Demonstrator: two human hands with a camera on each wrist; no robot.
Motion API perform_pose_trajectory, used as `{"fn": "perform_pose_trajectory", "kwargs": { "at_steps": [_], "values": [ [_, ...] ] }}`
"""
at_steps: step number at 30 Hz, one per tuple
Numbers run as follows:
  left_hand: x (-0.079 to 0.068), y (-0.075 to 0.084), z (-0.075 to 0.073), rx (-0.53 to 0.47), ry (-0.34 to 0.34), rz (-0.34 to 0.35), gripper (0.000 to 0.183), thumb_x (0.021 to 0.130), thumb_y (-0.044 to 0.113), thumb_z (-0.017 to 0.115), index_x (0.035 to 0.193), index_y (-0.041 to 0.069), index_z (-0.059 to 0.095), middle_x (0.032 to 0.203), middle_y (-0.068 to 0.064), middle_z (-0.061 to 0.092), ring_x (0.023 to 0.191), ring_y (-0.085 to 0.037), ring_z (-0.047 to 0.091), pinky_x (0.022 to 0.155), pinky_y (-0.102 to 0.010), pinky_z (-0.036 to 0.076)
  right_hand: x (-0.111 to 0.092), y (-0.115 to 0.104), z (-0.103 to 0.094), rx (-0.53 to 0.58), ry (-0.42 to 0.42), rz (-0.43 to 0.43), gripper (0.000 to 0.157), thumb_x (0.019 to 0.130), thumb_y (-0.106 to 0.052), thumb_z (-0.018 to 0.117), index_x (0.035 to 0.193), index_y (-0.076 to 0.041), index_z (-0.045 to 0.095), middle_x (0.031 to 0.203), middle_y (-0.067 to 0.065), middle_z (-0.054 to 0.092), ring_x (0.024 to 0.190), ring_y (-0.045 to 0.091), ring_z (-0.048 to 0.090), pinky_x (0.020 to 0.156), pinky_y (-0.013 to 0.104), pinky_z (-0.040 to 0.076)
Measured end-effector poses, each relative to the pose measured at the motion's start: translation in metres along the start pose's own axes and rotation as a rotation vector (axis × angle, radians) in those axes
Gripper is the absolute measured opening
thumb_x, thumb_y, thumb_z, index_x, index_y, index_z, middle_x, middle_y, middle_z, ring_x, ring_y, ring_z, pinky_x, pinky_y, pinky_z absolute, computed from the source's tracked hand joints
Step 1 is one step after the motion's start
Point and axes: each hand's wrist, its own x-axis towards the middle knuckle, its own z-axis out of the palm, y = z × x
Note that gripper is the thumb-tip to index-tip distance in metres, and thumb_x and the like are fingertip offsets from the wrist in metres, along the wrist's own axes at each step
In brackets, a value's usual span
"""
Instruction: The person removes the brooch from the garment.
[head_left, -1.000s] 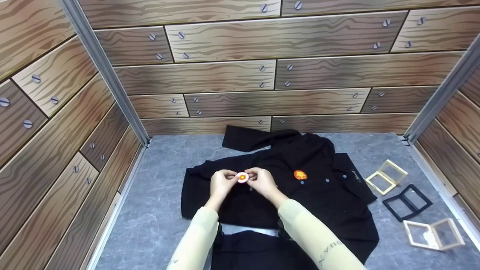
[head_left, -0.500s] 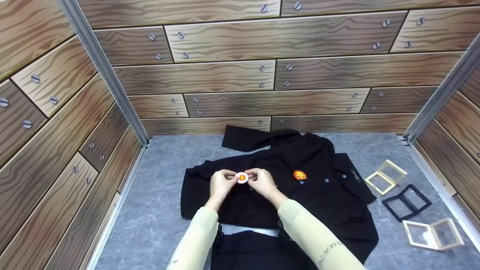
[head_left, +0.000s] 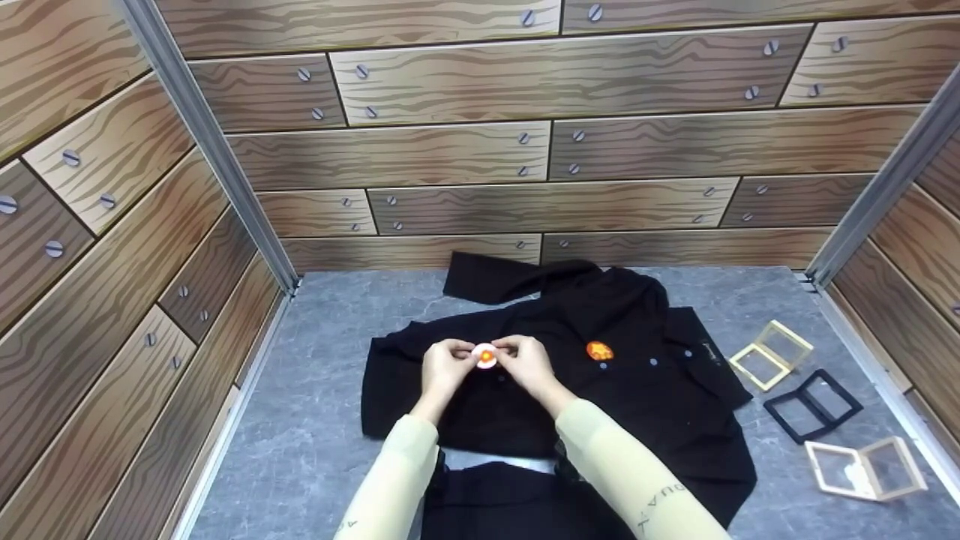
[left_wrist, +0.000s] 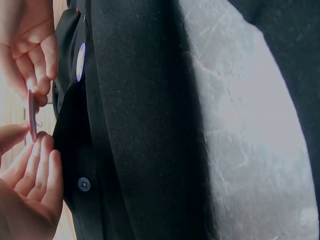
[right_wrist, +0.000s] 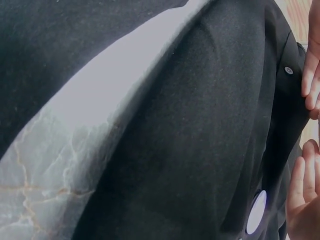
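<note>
Both hands pinch a small round badge [head_left: 486, 356] by its opposite edges, above a black buttoned shirt [head_left: 630, 420]. It is pale-rimmed with an orange-red pattern in the middle. My left hand [head_left: 444, 367] has its left side, my right hand [head_left: 527, 366] its right. Edge-on in the left wrist view, the badge [left_wrist: 31, 115] appears as a thin disc between the fingertips. A second badge, orange and oval-looking [head_left: 600, 350], lies on the shirt front to the right of the hands; the right wrist view catches this orange badge [right_wrist: 256, 212] at a steep angle.
On the right of the grey marbled table [head_left: 315, 480] stand three unfolded clear-windowed frames: a yellow frame [head_left: 763, 365], a black frame [head_left: 802, 435] and a cream frame [head_left: 870, 491]. A wood-patterned wall [head_left: 450, 157] encloses the back and sides. One shirt sleeve [head_left: 487, 277] stretches towards the back.
The held badge tilts slightly between the fingertips. Both hands stay in nearly the same place, and the shirt and frames have not moved.
</note>
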Motion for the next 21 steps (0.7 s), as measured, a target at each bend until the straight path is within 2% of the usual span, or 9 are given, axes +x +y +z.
{"fn": "perform_pose_trajectory", "kwargs": {
  "at_steps": [12,18,21],
  "values": [
    [-0.0007,0.0008,-0.0005,-0.032,0.001,0.020,0.016,0.084,0.010,0.087,0.094,-0.001,0.082,0.085,-0.015,0.082,0.081,-0.027,0.080,0.069,-0.024,0.060,-0.0002,-0.0001,0.0000,0.077,0.002,0.031,0.015,0.090,0.003,0.075,0.102,0.011,0.079,0.091,0.026,0.080,0.083,0.047,0.077,0.061,0.012,0.052],
    [-0.0006,0.0015,-0.0001,-0.042,0.008,0.036,0.016,0.084,0.008,0.087,0.095,-0.002,0.081,0.085,-0.016,0.081,0.080,-0.028,0.080,0.068,-0.024,0.060,0.0007,-0.0005,0.0008,0.112,0.006,0.069,0.016,0.089,0.007,0.073,0.103,0.012,0.078,0.092,0.025,0.080,0.083,0.046,0.077,0.060,0.012,0.053],
    [-0.0010,0.0012,0.0001,-0.051,0.004,0.036,0.016,0.084,0.008,0.087,0.095,-0.002,0.081,0.085,-0.016,0.081,0.081,-0.028,0.080,0.069,-0.023,0.060,0.0007,0.0003,0.0012,0.125,0.005,0.093,0.016,0.089,0.007,0.073,0.103,0.012,0.078,0.092,0.025,0.080,0.079,0.041,0.078,0.062,0.017,0.057]
  ]
}}
